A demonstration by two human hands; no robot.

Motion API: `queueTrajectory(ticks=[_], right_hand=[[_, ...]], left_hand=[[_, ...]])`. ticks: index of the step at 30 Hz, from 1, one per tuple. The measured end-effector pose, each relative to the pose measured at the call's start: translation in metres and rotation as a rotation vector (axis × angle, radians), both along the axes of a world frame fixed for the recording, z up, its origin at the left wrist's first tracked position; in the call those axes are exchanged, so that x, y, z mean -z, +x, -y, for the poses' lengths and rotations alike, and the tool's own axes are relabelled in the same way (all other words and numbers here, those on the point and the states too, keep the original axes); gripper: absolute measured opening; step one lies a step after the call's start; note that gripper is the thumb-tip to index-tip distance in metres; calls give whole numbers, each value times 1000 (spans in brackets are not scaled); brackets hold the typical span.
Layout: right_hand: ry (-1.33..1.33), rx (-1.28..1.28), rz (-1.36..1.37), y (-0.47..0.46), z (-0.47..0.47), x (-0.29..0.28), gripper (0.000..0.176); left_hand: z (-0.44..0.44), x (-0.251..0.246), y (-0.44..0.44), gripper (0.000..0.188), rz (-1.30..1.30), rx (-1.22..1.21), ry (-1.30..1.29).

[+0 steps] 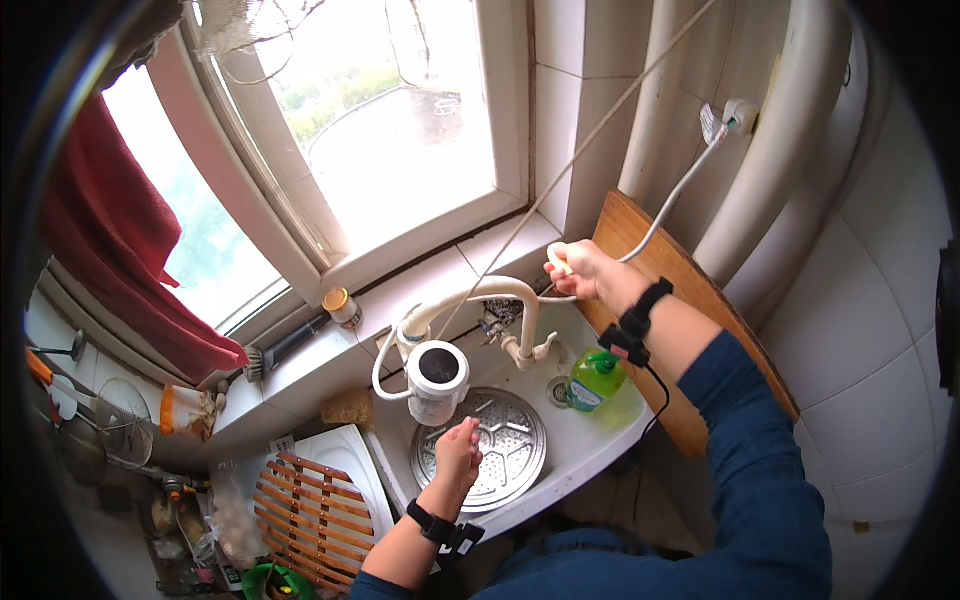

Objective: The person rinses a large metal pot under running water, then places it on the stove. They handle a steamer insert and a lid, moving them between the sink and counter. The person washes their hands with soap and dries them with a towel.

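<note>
My right hand (581, 270) is closed around a small pale yellowish object (558, 257), partly hidden by the fingers, beyond the curved tap (529, 315). My left hand (459, 452) hangs over the sink with its fingers curled; whether it holds anything cannot be told. Under it, a round perforated metal steamer plate (517, 450) lies in the white sink (600, 459). A white water filter (437, 382) on the tap stands just beyond my left hand. A green soap pump bottle (592, 384) stands at the sink's right, near the drain (558, 391).
A wooden board (757, 367) leans on the right wall behind a white cable (664, 214). A slatted wooden rack (319, 510) lies left of the sink. A jar (342, 307) and a brush (281, 349) are on the window sill, near a red cloth (124, 225).
</note>
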State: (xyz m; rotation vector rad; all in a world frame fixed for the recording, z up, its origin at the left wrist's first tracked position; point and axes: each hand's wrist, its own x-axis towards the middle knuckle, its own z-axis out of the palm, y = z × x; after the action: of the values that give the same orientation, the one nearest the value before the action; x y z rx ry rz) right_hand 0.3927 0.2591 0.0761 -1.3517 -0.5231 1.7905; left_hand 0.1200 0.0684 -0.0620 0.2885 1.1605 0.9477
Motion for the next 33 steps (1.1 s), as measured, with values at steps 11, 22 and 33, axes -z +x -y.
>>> queueTrajectory(ticks=[11,22,33], right_hand=[[75,138,115,4,-120,87,23],[312,196,4,0,12,-2,19],[335,190,-190,-7,109,-4,19]], left_hand=[[6,4,-35,20,198,-109,-37],[-5,0,0,47,500,18,-45],[0,-4,22,51,559,104,-73]])
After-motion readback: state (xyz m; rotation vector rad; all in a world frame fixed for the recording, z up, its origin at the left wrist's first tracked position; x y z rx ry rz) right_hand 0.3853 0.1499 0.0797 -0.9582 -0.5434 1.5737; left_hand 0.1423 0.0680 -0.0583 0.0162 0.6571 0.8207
